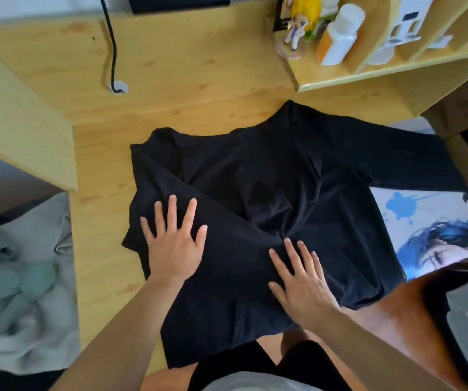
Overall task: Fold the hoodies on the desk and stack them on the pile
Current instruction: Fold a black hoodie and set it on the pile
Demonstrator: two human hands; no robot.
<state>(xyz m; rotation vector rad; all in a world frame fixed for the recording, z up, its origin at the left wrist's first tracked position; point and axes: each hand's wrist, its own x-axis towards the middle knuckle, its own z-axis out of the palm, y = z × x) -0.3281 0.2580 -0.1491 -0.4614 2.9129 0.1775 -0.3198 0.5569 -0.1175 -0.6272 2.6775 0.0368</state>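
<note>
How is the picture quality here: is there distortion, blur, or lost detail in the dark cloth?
Head view: wide-angle bending curves the desk edges and the shelf; even, soft daylight, no hard shadows; the black hoodie is so dark its folds barely show; both flat hands, left hand and right hand, look sharp, while the bottle near the top edge is slightly soft.

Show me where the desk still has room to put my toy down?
Bare wood lies behind the black hoodie, between the cable hole and the shelf, and in a strip left of the left hand. The middle is crowded: the hoodie and right hand fill it. A picture mat covers the right side.
</note>
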